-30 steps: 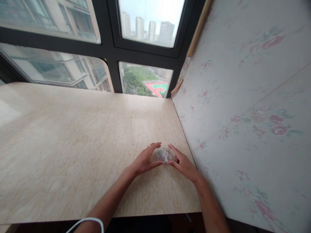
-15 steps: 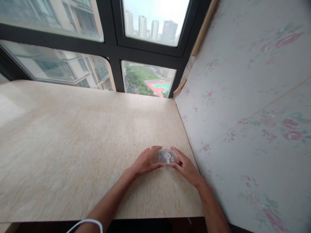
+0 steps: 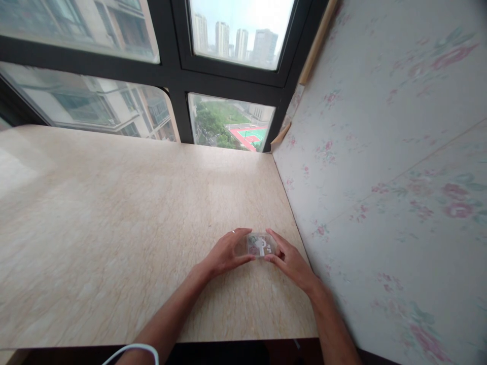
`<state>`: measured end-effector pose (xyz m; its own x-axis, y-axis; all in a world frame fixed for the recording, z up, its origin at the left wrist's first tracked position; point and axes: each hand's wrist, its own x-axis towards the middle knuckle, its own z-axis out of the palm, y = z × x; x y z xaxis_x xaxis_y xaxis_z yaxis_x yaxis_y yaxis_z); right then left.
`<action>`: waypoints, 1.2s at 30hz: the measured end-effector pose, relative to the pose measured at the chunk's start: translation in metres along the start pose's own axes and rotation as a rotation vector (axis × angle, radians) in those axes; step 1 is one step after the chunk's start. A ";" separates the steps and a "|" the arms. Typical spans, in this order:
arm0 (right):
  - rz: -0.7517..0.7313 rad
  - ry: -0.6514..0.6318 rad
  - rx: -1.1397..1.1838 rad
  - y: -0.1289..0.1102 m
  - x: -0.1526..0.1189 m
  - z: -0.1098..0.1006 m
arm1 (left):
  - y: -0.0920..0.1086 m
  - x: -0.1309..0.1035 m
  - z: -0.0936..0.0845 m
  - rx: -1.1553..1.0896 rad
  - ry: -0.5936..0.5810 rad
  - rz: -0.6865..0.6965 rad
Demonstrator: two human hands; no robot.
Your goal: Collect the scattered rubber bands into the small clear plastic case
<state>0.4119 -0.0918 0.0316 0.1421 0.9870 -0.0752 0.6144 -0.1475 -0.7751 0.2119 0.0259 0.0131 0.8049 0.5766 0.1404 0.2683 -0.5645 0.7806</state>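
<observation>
Closest to me is the front edge of the table (image 3: 114,213), with dark space under it. A white loop (image 3: 131,347) goes across the left arm (image 3: 167,314) down there. Both arms reach in over the front edge.

Past that edge, the left hand (image 3: 222,255) and the right hand (image 3: 294,261) hold a little clear box (image 3: 261,245) between them. It has a picture and some white marks on it. The left fingers and thumb bend round its left end, one at the far edge and one at the near edge. The right fingers and thumb pinch its right end the same way. I can't tell if the box sits on the table or is up a bit. A ring (image 3: 233,231) is on a left finger.

The left hand has lots of room on its outer side, because the table goes a long way that way. The right hand has only a small strip before the flowery wall (image 3: 380,142). Ahead of the box, the table runs back to its far edge, at the black window frame (image 3: 175,81). Way outside are green trees (image 3: 209,121), a red and green court (image 3: 250,136) and tall buildings (image 3: 243,43).
</observation>
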 end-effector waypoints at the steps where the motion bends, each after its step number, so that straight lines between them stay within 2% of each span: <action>1: 0.007 -0.002 0.002 -0.001 0.000 0.000 | 0.000 0.000 0.000 -0.002 -0.003 0.001; 8: 0.016 -0.002 0.020 -0.005 0.001 -0.003 | -0.004 0.000 0.000 -0.039 0.005 0.020; 19: 0.013 0.043 0.045 0.001 0.000 0.001 | -0.005 0.000 0.000 -0.058 0.001 0.074; 31: 0.020 0.024 -0.011 0.003 -0.001 0.000 | -0.008 -0.002 0.003 -0.020 0.002 0.044; 36: -0.025 0.012 -0.024 0.003 0.002 -0.001 | -0.004 0.000 0.001 0.014 0.008 0.006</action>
<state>0.4144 -0.0905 0.0296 0.1354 0.9896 -0.0482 0.6365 -0.1242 -0.7612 0.2111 0.0274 0.0088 0.8021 0.5780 0.1502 0.2708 -0.5761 0.7712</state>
